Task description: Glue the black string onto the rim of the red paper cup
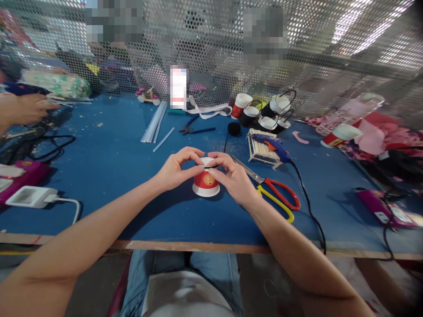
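A red and white paper cup (205,180) with a gold emblem rests upside down or cut short on the blue table; which one I cannot tell. Its white upper part and a thin dark band show between my fingers. My left hand (180,169) pinches the top edge from the left, thumb in front and fingers behind. From the right, my right hand (233,176) grips the same edge in a similar way. Beside my right wrist lie scissors (280,196) with red and yellow handles. A blue glue gun (269,143) rests on a small wooden stick rack (261,152).
Pliers (198,130) and glue sticks (155,123) lie beyond my hands. Several cups (249,115), some black with handles, stand at the back near a phone (178,86). A black cord (307,202) crosses the right side. Another person's hand (26,108) is at far left.
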`<state>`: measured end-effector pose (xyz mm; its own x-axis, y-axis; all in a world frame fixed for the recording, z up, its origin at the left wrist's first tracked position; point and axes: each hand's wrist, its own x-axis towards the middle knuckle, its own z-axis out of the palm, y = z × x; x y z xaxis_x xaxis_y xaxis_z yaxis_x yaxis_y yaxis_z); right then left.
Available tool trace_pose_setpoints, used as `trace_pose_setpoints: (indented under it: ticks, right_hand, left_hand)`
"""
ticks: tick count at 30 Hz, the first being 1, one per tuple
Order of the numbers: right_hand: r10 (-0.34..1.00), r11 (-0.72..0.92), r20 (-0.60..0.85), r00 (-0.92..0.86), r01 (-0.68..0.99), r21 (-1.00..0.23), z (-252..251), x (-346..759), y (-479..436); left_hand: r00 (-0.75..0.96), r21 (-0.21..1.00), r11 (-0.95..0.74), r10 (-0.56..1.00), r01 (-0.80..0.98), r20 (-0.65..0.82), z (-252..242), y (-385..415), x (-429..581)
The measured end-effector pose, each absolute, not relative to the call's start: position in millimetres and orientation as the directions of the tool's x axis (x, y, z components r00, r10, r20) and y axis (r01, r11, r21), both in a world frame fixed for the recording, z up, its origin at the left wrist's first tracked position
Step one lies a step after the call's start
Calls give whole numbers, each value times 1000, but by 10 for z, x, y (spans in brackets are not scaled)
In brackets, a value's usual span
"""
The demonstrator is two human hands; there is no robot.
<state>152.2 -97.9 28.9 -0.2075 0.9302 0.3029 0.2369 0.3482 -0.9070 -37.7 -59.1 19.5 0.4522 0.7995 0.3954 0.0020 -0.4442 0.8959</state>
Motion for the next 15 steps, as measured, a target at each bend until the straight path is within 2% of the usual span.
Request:
trace_pose_setpoints:
  ticks: [9,15]
  right_hand:
    - [919,380,330,-217,257,-889,303,1519,-985]
    - [917,392,351,-187,273,-879,295,1502,-986]
  left_hand:
    - [439,921,-383,818,-70,373,177,-585,-360]
    - [434,906,-419,807,-57,400,175,-600,-351]
